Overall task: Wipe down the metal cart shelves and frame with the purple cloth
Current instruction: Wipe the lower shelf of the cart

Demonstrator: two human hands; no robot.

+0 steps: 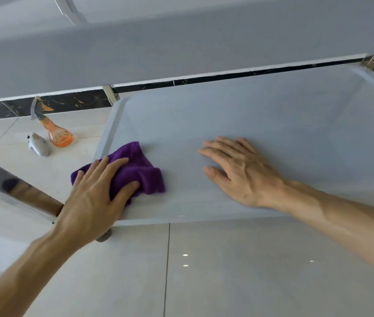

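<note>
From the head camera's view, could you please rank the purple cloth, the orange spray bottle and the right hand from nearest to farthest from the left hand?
1. Purple cloth: under the left hand, on the shelf.
2. Right hand: flat on the shelf, to the right.
3. Orange spray bottle: on the floor, beyond the shelf's left edge.

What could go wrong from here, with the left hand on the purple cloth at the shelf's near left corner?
1. The crumpled purple cloth lies under the left hand at the near left corner of the grey metal cart shelf; a stroke outward could carry it off the edge.
2. The right hand lies flat on the shelf and may leave prints.
3. The orange spray bottle stands on the floor beside the cart and could get knocked.
</note>
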